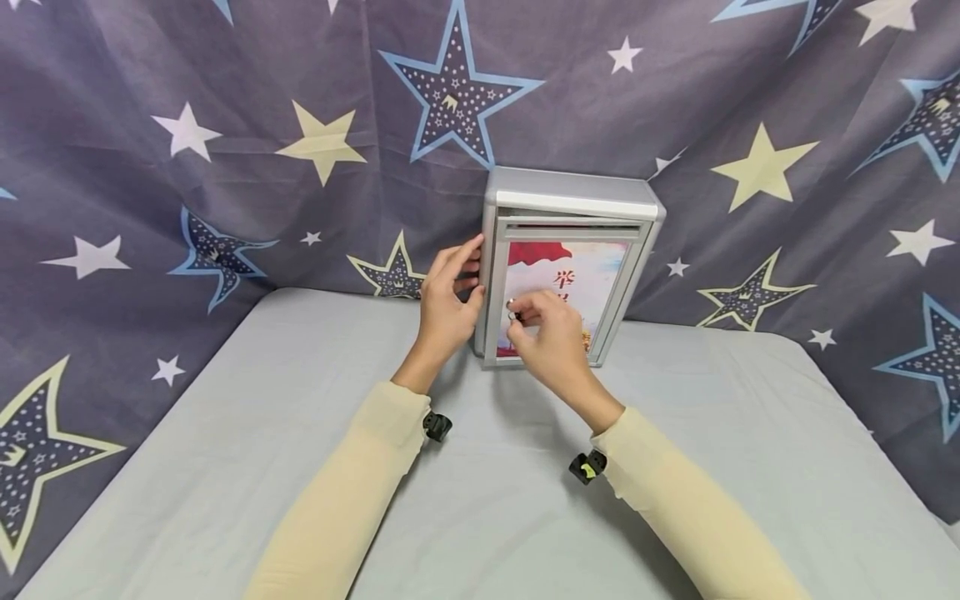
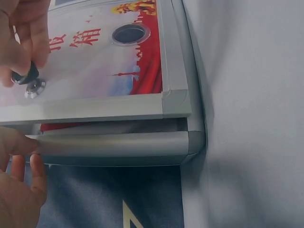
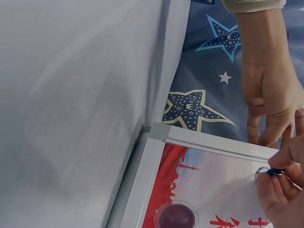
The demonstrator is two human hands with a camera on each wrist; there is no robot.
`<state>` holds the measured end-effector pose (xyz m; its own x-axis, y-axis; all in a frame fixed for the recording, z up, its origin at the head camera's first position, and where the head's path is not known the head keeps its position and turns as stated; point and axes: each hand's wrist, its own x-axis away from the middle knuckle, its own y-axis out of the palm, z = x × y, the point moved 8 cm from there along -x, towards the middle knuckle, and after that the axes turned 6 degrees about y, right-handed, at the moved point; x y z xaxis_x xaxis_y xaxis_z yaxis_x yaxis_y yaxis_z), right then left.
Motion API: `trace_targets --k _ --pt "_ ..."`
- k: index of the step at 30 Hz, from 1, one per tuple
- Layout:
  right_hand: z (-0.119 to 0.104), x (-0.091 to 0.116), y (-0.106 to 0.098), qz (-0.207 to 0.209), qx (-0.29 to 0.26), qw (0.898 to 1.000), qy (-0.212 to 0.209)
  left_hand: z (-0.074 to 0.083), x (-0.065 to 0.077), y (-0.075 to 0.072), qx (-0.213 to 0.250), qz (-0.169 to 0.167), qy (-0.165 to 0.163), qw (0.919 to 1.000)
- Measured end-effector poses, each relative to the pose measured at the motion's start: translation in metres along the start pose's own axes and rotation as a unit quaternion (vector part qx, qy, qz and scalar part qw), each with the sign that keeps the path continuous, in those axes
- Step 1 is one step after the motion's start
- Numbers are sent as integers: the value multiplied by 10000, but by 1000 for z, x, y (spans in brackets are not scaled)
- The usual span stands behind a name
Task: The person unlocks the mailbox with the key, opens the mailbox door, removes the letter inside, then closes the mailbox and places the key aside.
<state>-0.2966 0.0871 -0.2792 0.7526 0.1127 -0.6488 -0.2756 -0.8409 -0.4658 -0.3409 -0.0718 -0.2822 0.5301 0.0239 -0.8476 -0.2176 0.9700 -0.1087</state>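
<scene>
A silver metal box [image 1: 577, 185] stands upright, its front door bearing a red and white poster with Chinese characters. The door is slightly ajar, as a gap [image 2: 114, 127] along its edge shows in the left wrist view. Thumb and forefinger of my right hand [image 1: 555, 337] pinch the dark head of a small key [image 2: 27, 73] at the round metal lock [image 2: 35, 88]. How far the key is inserted is hidden. My left hand [image 1: 447, 308] touches the box's left side with fairly straight fingers, its thumb at the front edge.
The box rests on a table covered with pale grey cloth [image 1: 487, 500], against a dark curtain with star prints [image 1: 315, 75]. A round dark window [image 2: 129, 34] sits in the lower part of the door. Both wrists carry small black cameras.
</scene>
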Motion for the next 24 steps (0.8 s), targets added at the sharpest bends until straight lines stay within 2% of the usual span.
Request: trace_targets --k 11,16,24 --pt "2 8 -12 -470 -338 9982 -144 0 0 1 -10 -4 8 10000" --pt "6 12 -18 -822 -743 9937 -148 -1 1 2 -11 -58 -4 10000" --pt "11 16 -29 -1281 -1221 9831 -474 0 1 1 55 -27 -1 10000"
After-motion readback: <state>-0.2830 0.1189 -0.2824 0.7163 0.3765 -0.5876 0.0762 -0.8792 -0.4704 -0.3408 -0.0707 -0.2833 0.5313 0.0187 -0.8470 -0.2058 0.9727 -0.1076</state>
